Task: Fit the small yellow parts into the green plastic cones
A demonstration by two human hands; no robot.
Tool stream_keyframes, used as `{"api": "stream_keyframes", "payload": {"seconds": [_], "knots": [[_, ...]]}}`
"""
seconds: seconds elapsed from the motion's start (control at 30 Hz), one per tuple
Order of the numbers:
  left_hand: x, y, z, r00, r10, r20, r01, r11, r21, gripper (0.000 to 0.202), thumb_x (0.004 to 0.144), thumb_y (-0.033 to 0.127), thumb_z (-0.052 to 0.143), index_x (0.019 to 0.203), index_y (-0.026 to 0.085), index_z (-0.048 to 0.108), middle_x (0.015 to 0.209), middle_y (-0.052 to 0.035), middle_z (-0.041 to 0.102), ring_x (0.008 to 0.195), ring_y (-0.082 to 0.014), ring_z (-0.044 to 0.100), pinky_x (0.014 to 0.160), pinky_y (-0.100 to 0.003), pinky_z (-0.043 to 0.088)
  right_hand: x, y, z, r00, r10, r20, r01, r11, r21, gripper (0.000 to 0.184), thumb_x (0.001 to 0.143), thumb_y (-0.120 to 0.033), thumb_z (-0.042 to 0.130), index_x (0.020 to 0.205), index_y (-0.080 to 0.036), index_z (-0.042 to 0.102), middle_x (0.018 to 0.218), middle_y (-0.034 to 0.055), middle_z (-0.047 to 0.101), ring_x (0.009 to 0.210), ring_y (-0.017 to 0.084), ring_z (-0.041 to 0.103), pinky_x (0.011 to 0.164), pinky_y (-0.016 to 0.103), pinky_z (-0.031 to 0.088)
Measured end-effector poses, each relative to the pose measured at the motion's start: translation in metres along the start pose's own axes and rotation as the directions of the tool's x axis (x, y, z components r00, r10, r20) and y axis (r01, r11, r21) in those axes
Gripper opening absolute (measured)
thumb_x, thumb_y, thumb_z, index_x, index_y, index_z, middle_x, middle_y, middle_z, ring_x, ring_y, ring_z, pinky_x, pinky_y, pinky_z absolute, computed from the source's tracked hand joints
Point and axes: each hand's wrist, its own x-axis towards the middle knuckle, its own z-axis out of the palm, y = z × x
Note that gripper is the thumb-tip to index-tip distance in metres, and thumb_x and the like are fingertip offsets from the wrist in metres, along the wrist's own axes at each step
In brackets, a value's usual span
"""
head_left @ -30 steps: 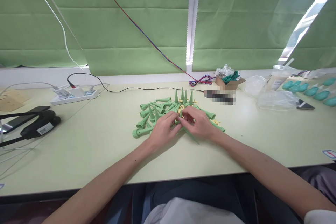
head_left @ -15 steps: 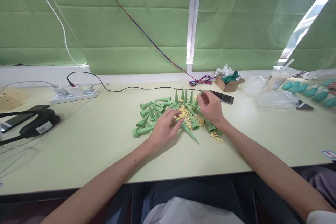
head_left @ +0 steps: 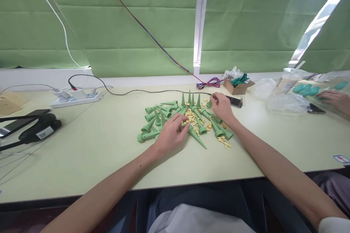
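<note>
A heap of green cone-shaped spikes (head_left: 201,128) with small yellow T-shaped pieces (head_left: 191,116) among them lies on the table in front of me. Several spikes stand upright at its back. My right hand (head_left: 222,107) is closed at the heap's far right, its fingertips pinching the tip of a green spike (head_left: 209,103). Over the front of the heap rests my left hand (head_left: 172,131), thumb and curled fingers apart. Just beside its thumb lies another spike (head_left: 197,139), point toward the front right. What is under the left palm is hidden.
Behind my right hand lies a phone (head_left: 235,101). A cardboard box (head_left: 238,88), plastic bags (head_left: 287,104) and a drink cup (head_left: 286,82) stand farther right. Another person's hand (head_left: 335,98) is near teal pieces (head_left: 305,90). At left are a power strip (head_left: 76,100) and a black device (head_left: 43,127).
My right hand has shifted slightly right with the spike, away from the upright row. The left hand stays put. Another person's hand has reached farther in at the right, over the teal pieces.
</note>
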Motion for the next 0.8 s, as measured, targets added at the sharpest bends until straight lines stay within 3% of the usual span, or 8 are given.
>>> {"api": "stream_keyframes", "payload": {"seconds": [0.37,0.8], "knots": [[-0.0008,0.0010,0.0006,0.996,-0.048,0.069,0.049,0.999,-0.001,0.010,0.096,0.020,0.053,0.101,0.018,0.062,0.097,-0.0039,0.063,0.064,-0.0098,0.055,0.055,-0.024,0.046,0.0060,0.0054,0.0058,0.988,0.094,0.126,-0.101,0.993,0.055,0.018,0.091,-0.029,0.049,0.081,-0.018,0.060,0.083,0.0073,0.069,0.066,0.018,0.056,0.070,0.029,0.041],[-0.0013,-0.0014,0.0023,0.990,-0.044,0.135,0.046,0.999,-0.016,0.011,0.096,0.020,0.052,0.099,0.019,0.062,0.097,-0.0030,0.062,0.064,-0.0096,0.057,0.059,-0.025,0.047,0.0078,0.0001,0.0096,0.982,0.127,0.141,-0.135,0.990,0.045,0.023,0.092,-0.033,0.052,0.086,-0.015,0.065,0.084,0.0096,0.072,0.068,0.019,0.061,0.074,0.031,0.044]]}}
